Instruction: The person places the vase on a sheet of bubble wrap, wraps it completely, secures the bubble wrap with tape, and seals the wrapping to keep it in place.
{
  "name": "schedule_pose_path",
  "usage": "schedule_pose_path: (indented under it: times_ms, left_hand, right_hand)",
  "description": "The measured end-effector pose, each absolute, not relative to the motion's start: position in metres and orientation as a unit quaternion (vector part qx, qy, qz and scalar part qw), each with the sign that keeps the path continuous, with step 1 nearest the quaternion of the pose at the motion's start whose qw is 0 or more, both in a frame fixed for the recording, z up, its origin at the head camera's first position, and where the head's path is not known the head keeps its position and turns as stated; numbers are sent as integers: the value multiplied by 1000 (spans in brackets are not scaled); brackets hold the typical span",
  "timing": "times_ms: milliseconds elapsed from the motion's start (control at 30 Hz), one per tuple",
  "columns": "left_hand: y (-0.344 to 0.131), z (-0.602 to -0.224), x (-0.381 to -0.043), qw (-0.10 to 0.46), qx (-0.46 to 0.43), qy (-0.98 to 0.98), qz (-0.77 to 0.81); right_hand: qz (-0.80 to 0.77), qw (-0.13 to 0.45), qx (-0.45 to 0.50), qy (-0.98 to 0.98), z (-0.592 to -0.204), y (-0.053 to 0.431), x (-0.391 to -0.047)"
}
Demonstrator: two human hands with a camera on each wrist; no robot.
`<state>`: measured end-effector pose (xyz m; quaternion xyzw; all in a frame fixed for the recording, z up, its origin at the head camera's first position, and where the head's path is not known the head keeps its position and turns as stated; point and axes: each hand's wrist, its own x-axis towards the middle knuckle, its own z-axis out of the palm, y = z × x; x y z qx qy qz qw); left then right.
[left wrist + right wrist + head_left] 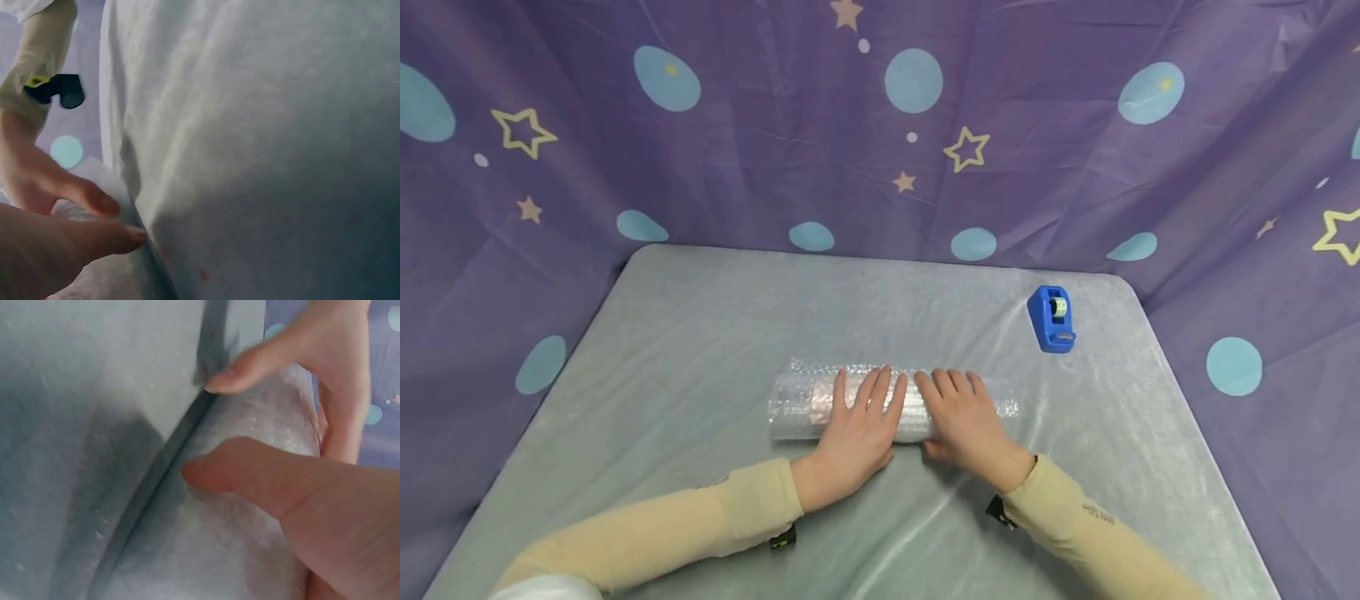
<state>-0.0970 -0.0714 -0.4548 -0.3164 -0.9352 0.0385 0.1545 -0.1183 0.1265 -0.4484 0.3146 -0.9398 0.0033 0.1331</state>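
Note:
A clear roll of bubble wrap point(792, 408) lies crosswise on the cloth-covered table, with a pinkish patch showing through its left part. My left hand point(857, 433) grips it near the middle, fingers spread over the top and thumb on the near side. Just to the right, my right hand point(966, 421) holds the roll too, its fingers bent over the top. In the right wrist view both thumbs press the near face of the bubble wrap point(212, 550), low by the cloth. A loose layer of the wrap shows beyond the fingertips; what lies inside is mostly hidden.
A blue tape dispenser point(1051, 321) with a small roll of tape stands at the back right of the table. Grey, wrinkled cloth point(715, 317) covers the tabletop. Behind and at the sides hangs a purple curtain point(820, 108) with stars and blue spots.

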Motion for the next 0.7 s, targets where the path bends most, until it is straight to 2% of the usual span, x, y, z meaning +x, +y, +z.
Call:
schedule_pose_path:
  times_ms: [267,567,700]
  left_hand:
    - [-68,-463,-106,187,-321,-927,43]
    - [-67,-463,-120,153,-331,-930,40]
    - [-67,-460,-126,144,-321,-935,43]
  right_hand:
    - [14,65,319,-945,-440,131,-129]
    - [-13,103,345,-933,-437,134,-124]
    - [-33,100,342,-934,-439,133,-119]
